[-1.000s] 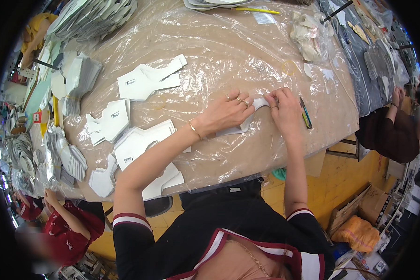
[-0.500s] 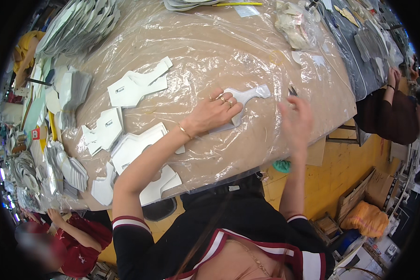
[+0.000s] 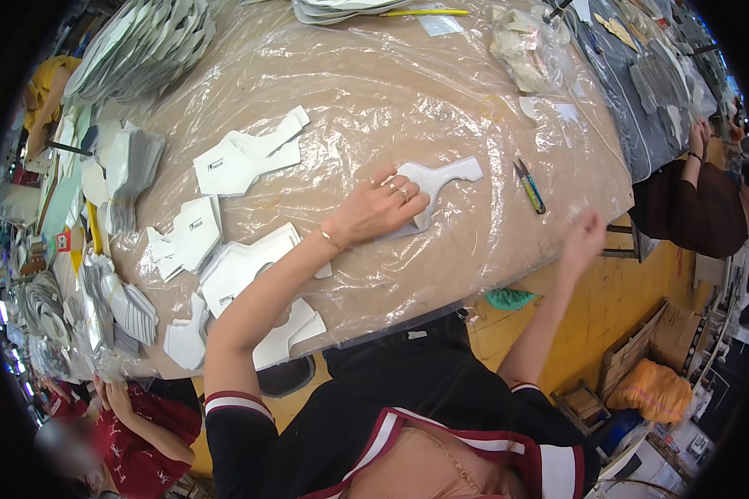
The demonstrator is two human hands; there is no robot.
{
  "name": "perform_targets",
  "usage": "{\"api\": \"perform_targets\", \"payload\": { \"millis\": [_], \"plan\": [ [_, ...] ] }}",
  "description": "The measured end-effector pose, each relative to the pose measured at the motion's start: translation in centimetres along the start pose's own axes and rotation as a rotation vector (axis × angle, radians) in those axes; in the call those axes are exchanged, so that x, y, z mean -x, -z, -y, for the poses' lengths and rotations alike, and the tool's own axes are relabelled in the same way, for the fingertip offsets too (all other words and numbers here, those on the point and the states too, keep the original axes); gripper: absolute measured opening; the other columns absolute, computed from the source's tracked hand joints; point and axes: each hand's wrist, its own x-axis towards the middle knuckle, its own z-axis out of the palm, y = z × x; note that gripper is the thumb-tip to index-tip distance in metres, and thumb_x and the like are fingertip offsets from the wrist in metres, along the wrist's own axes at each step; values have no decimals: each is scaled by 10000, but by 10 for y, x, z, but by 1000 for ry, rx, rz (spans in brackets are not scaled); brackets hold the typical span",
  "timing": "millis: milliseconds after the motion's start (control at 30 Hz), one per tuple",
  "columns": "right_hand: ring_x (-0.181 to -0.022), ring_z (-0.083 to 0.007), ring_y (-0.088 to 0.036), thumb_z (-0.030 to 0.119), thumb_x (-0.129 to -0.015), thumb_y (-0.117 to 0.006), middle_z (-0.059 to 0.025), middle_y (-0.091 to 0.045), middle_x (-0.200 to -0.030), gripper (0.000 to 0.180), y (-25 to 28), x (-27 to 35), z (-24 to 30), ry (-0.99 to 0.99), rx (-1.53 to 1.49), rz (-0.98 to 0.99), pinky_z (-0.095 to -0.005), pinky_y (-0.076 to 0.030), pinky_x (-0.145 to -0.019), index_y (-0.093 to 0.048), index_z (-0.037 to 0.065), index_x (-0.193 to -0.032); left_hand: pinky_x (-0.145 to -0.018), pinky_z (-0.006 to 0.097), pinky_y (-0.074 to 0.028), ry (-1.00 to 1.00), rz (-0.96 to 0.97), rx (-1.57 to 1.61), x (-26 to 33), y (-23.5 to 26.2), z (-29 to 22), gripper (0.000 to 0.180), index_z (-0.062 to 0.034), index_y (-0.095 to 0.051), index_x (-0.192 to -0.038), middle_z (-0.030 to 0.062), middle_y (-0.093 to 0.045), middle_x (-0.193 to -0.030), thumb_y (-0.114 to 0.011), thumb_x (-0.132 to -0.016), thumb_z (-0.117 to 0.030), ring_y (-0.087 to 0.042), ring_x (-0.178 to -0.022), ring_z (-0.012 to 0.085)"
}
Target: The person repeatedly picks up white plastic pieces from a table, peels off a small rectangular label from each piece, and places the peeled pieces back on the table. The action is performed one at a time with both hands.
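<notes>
On the plastic-covered table lies a white cut piece [image 3: 449, 173] with a curved, narrow arm reaching right. My left hand [image 3: 383, 204], wearing rings and a bracelet, presses on its left part with curled fingers, which hide that end. To the right of the piece a small pair of thread snips [image 3: 529, 188] rests with its blades pointing away from me. My right hand [image 3: 587, 237] hovers by the table's right edge, apart from the snips. Its fingers are pinched together; a faint, pale bit shows near the fingertips, too small to name.
Several white cut pieces [image 3: 245, 158] lie left of my left arm, some in stacks [image 3: 245, 266]. Grey bundles [image 3: 133, 175] line the far left. A clear bag [image 3: 526, 50] sits at the far right. People work at the lower left and right.
My right hand has moved right and nearer to me, leaving the snips uncovered on the table. My left hand has stayed on the white piece with hardly any shift.
</notes>
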Motion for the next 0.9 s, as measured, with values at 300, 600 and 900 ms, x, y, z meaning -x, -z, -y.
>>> {"api": "perform_targets", "payload": {
  "millis": [300,600,900],
  "plan": [
    [-981,-295,-629,223,-919,-671,-111,-671,-986,201,55,22,23,280,204,-19,-410,-490,-864,-697,49,-1015,-989,356,-416,-22,162,147,9,10,5,402,-103,-617,-1243,10,-632,-1013,-591,-842,-99,-623,-960,130],
    [-1332,-384,-397,279,-948,-609,-200,-460,-1392,376,-129,108,159,877,-58,585,-518,-329,-1087,-571,111,-1282,-1028,378,-430,-141,69,-16,21,21,1,251,-48,-669,-1057,58,-680,-1037,-594,-840,-150,-644,-1006,165],
    [-1472,-367,-206,341,-1001,-499,-175,-307,-1553,464,-145,109,150,869,142,680,-523,-163,-1189,-484,155,-1426,-1045,377,-467,-112,15,5,52,52,-7,258,-20,-681,-1041,92,-705,-1059,-614,-814,-121,-662,-1045,200]
  ]
}}
